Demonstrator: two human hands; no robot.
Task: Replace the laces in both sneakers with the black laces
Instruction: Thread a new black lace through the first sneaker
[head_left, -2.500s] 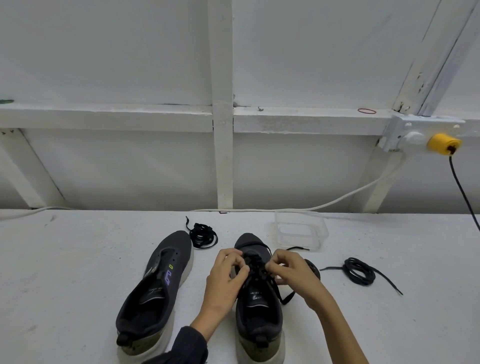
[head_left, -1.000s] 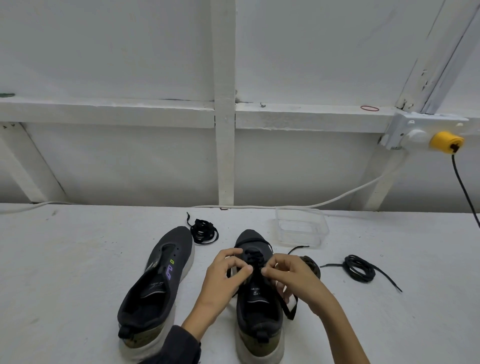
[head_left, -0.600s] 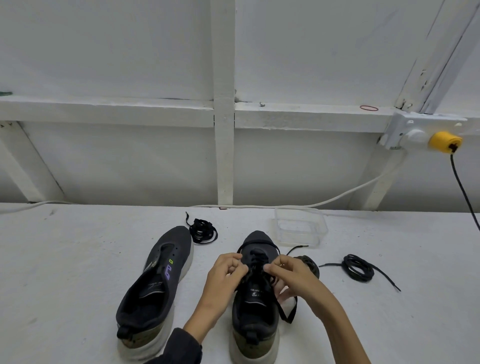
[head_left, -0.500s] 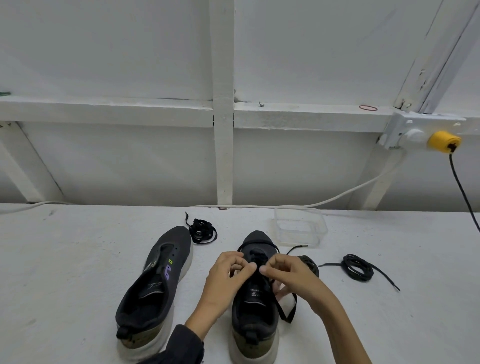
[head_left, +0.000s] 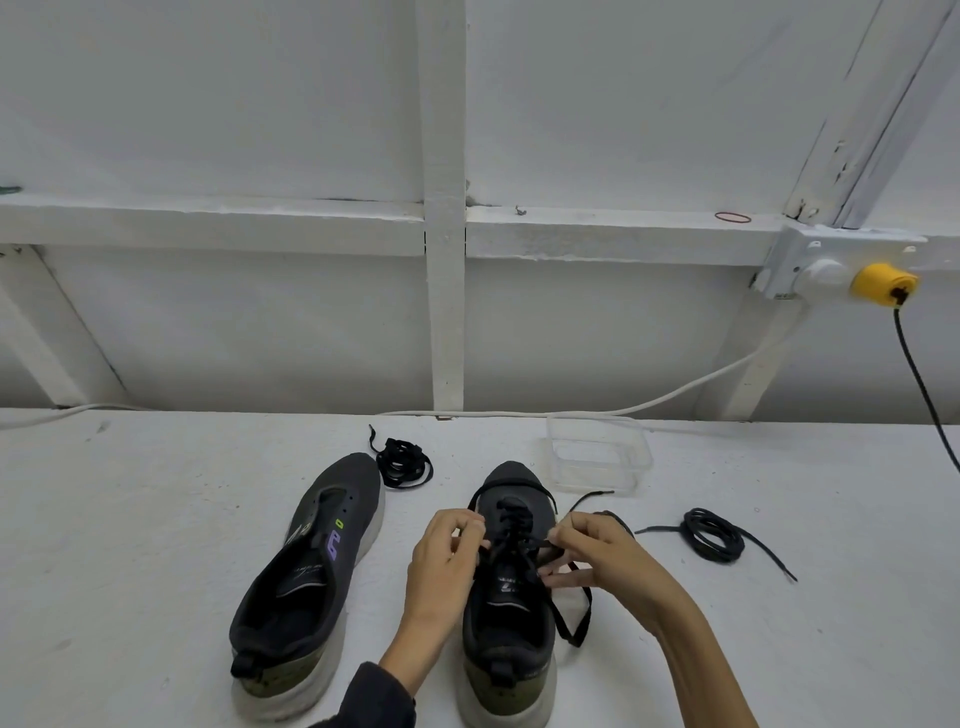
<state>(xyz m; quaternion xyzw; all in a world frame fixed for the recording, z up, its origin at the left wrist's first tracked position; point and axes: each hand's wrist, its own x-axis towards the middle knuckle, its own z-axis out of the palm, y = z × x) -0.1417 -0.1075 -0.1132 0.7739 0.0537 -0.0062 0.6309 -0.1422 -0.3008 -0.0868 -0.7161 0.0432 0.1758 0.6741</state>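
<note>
Where left hand (head_left: 445, 564) pinches, lace (head_left: 511, 519) is hidden.

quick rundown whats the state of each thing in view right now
Laceless sneaker: upright, eyelets bare.
Second sneaker: upright, black lace threaded partway.
Left hand: pinching that lace.
Right hand: pinching that lace.
Far lace coil: bundled, untouched.
Right lace coil: bundled, ends trailing.
Clear container: open, empty.
Yellow plug: plugged in.
</note>
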